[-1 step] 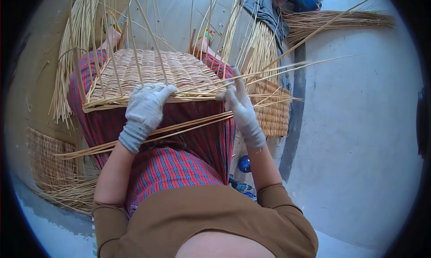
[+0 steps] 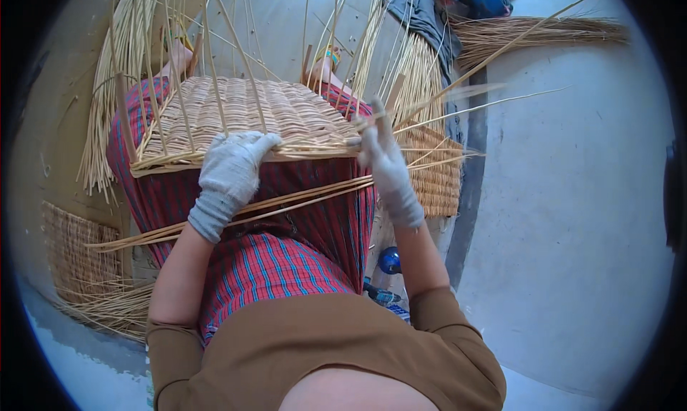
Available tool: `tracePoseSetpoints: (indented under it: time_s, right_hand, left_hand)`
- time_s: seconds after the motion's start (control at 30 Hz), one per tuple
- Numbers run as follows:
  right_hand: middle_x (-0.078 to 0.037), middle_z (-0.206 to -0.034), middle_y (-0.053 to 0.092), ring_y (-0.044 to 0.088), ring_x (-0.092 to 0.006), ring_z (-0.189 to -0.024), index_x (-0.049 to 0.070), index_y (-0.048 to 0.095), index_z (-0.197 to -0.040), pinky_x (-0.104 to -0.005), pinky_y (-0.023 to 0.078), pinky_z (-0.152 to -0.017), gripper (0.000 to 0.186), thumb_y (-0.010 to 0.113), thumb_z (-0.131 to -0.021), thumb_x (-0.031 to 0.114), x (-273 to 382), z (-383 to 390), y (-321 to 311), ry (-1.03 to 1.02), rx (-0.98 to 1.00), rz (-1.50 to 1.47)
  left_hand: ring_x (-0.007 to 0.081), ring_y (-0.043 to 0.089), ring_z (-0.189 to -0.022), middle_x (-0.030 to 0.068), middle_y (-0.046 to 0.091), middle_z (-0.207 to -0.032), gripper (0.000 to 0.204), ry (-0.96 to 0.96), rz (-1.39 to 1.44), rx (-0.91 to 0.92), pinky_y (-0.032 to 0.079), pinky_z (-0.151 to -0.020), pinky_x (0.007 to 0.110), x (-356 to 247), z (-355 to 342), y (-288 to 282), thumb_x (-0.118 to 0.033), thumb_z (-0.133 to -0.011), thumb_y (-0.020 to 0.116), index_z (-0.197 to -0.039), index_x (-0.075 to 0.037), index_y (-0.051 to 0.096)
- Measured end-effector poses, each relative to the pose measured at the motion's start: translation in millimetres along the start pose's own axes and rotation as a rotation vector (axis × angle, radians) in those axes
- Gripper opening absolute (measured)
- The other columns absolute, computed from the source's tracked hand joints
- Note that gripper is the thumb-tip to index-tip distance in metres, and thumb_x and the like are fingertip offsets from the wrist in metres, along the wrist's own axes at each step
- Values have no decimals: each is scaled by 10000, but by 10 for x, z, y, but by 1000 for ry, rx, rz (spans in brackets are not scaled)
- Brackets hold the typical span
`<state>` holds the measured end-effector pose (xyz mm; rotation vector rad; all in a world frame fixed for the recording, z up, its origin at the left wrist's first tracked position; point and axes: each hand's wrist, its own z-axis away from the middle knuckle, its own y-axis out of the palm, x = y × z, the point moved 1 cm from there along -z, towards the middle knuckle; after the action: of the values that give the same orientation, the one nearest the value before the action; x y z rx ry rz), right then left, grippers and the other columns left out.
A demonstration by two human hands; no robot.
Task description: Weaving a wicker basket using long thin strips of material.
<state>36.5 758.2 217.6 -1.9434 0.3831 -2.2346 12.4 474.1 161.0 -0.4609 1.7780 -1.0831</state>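
Observation:
A half-woven wicker basket (image 2: 247, 107) rests on my lap, its upright stakes pointing away from me. My left hand (image 2: 232, 164), in a whitish knit glove, is closed over the near edge, fingers on top of the weave. At the right end of that edge is my gloved right hand (image 2: 385, 153), slightly blurred, its fingers around a thin wicker strand (image 2: 454, 96) that is smeared by motion. Other strand ends stick out to the right past this hand. Several loose wicker rods (image 2: 308, 196) lie across my lap below the edge, passing under my left wrist.
Bundles of wicker rods lie at the far left (image 2: 118, 89), far right (image 2: 540, 33) and lower left (image 2: 118, 311). Woven panels stand at left (image 2: 79, 253) and right (image 2: 435, 175). A blue round object (image 2: 390, 260) and a power drill (image 2: 381, 293) sit by my right side.
My right hand has shifted slightly, and the strand at its fingers has swung up and blurred. My left hand and the basket have barely moved.

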Motion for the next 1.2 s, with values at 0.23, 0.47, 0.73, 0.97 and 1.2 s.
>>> tracePoseSetpoints:
  time_s: [0.23,0.47,0.73,0.97,1.2]
  right_hand:
    - [-102,-1027,710,671,-188,-829,50,642,-1339,-357,569,-816,324,713,-1027,98,841,-326,-20,-730,-276,738]
    - [-156,-961,791,763,-279,-825,64,750,-1245,-419,591,-821,350,574,-1084,320,817,-1171,1299,-335,188,766]
    - [-174,-1037,799,780,-347,-963,-2,660,-1313,-433,606,-846,378,664,-1066,283,644,-828,776,-504,262,620]
    - [-123,-1050,811,632,-87,-606,37,748,-1254,-231,472,-527,588,426,-1165,520,32,434,273,665,208,-277]
    - [-160,-1107,808,715,-167,-703,29,577,-1519,-310,562,-635,527,607,-1121,374,-316,667,-196,-12,-172,229]
  left_hand:
    - [314,757,-1002,59,801,-1068,347,-85,-13,42,525,-888,455,37,24,49,-84,-959,625,-1265,-216,724]
    - [277,616,-1285,69,704,-1254,439,16,-192,-338,351,-1210,568,-207,235,226,-304,-945,697,-1382,-267,686]
    - [212,675,-1181,47,662,-1235,461,120,-230,-239,462,-1119,495,-415,-14,529,-189,-913,644,-1371,-164,696]
    - [198,714,-1119,28,760,-1207,365,203,-152,-283,484,-1014,427,-346,63,617,-257,-950,620,-1281,-160,738]
    - [256,684,-1267,44,768,-1279,314,134,11,-83,442,-1133,449,-396,-26,365,-245,-993,708,-1300,-186,738]
